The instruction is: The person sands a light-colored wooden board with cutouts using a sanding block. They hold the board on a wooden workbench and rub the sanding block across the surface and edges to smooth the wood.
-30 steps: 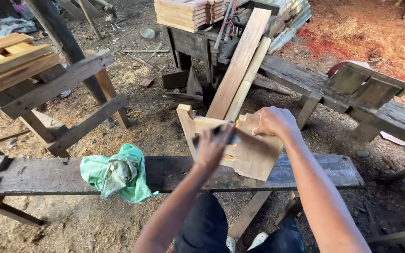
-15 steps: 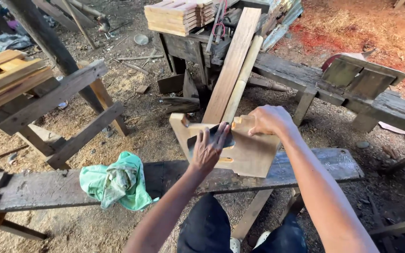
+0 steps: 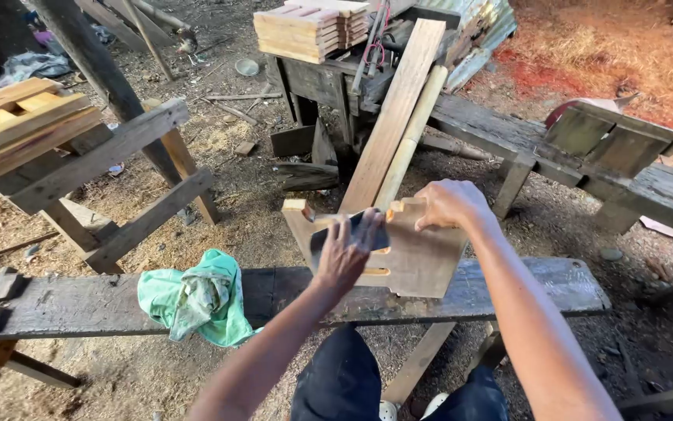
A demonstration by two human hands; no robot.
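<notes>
Weathered bench plank: right hand fingers gripping notched wooden piece, left hand fingers pressing dark sanding pad.

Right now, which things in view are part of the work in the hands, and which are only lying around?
In use:
- notched wooden piece, held by the right hand
- dark sheet pressed on it by the left hand
- plank bench under the piece

Lying about:
- green cloth
- stacked boards
- leaning planks
- wooden frame
</notes>
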